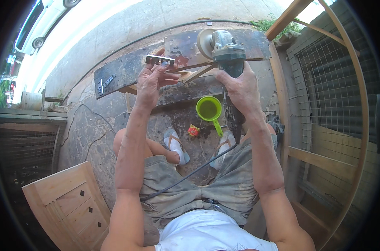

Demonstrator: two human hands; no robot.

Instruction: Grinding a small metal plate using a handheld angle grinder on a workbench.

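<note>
My left hand (150,82): clamped on bar (160,59). Right hand (241,87): clamped on grinder (228,49), wheel (204,43) clear of bar. Table (129,69): dark parts (109,79). Bar's finish: I can't tell.

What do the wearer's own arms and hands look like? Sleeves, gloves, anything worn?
Left hand and right hand: ungloved, no rings or watch visible. Left arm and right arm: bare, no sleeves showing. White top on the torso.
</note>
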